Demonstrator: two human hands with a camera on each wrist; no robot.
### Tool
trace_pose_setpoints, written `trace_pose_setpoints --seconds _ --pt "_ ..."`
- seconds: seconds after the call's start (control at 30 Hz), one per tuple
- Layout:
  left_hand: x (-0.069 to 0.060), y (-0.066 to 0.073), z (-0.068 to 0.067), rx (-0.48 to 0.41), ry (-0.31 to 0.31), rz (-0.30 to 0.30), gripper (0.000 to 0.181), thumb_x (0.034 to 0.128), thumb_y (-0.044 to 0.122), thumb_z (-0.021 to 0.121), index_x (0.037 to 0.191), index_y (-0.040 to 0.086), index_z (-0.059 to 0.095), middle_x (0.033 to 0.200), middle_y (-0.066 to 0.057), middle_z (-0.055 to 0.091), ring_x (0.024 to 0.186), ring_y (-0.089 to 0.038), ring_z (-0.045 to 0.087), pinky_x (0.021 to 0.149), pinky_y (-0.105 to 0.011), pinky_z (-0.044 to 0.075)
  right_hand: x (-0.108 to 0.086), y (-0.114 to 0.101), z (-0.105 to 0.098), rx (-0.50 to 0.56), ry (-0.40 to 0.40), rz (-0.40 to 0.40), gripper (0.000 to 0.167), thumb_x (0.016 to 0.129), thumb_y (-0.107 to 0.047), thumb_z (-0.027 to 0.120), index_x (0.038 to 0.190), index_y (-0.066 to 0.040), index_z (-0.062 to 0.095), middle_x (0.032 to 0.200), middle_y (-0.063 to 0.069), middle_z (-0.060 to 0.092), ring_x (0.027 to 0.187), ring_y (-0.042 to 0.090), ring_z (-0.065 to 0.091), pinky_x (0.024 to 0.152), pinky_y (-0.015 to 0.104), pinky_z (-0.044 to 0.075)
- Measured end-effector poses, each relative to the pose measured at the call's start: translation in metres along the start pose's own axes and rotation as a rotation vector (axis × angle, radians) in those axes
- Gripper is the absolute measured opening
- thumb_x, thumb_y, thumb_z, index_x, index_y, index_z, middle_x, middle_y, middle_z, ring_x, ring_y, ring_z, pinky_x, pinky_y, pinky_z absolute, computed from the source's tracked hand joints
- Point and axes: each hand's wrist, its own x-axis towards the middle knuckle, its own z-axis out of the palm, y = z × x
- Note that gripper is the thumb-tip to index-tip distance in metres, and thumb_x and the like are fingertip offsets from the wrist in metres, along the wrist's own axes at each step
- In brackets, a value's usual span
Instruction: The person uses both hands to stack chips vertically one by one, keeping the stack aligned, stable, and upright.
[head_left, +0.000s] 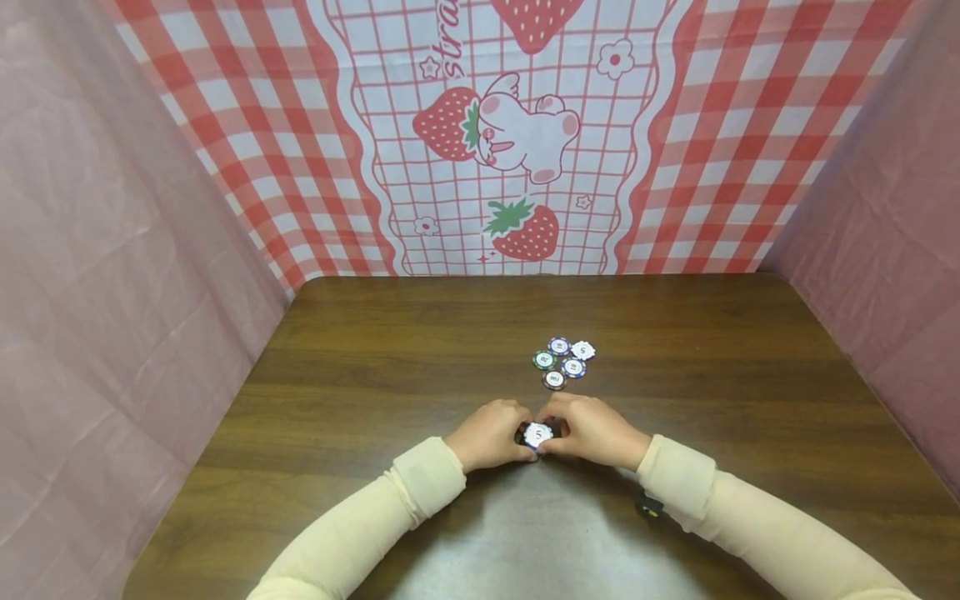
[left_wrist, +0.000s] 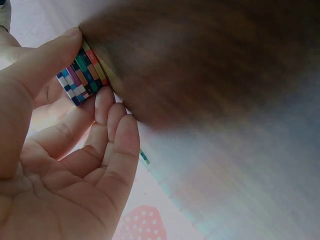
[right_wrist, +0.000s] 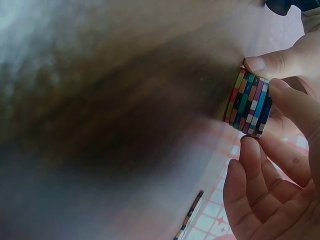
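A short stack of poker chips (head_left: pixel 537 434), with a white chip marked 5 on top, stands on the table between both hands. From the left, my left hand (head_left: pixel 489 437) holds it with thumb and fingers. My right hand (head_left: pixel 592 429) grips the opposite side. Striped edges of the stacked chips (left_wrist: pixel 82 75) show in the left wrist view in red, green, purple, blue and white. In the right wrist view, thumb and fingertips of the right hand (right_wrist: pixel 280 160) touch the stack. Just beyond the hands, several loose chips lie flat in a cluster, including a green chip (head_left: pixel 544 360) and a brown-edged chip (head_left: pixel 554 380).
The wooden table (head_left: pixel 360 358) reaches back to a red-and-white checked strawberry cloth (head_left: pixel 517 142). Pink curtains (head_left: pixel 135 250) hang at both sides. A dark device (head_left: pixel 649 505) sits under the right cuff.
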Motion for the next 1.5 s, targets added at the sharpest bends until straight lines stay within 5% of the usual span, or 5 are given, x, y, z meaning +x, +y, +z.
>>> trace_pose_setpoints --seconds 1.07,1.5 --pt "0.001 -0.001 0.001 -0.005 -0.007 0.004 0.032 0.0731 0.035 0.084 0.094 0.014 0.070 0.085 0.004 0.067 0.077 -0.008 0.057 0.073 -0.024 0.047 0.002 0.004 -0.010 0.012 0.041 0.019 0.031 0.076 -0.029 0.081 0.100 -0.011 0.071 0.086 -0.003 0.064 0.066 0.002 0.055 0.061 0.017 0.045" --pt "0.001 0.000 0.001 0.007 -0.020 0.000 0.038 0.0741 0.036 0.083 0.103 0.013 0.072 0.092 0.003 0.071 0.085 -0.011 0.062 0.080 -0.025 0.049 0.011 0.048 -0.035 0.191 0.157 0.257 0.048 0.081 -0.024 0.080 0.120 0.000 0.065 0.099 0.013 0.071 0.079 0.014 0.064 0.068 0.025 0.051"
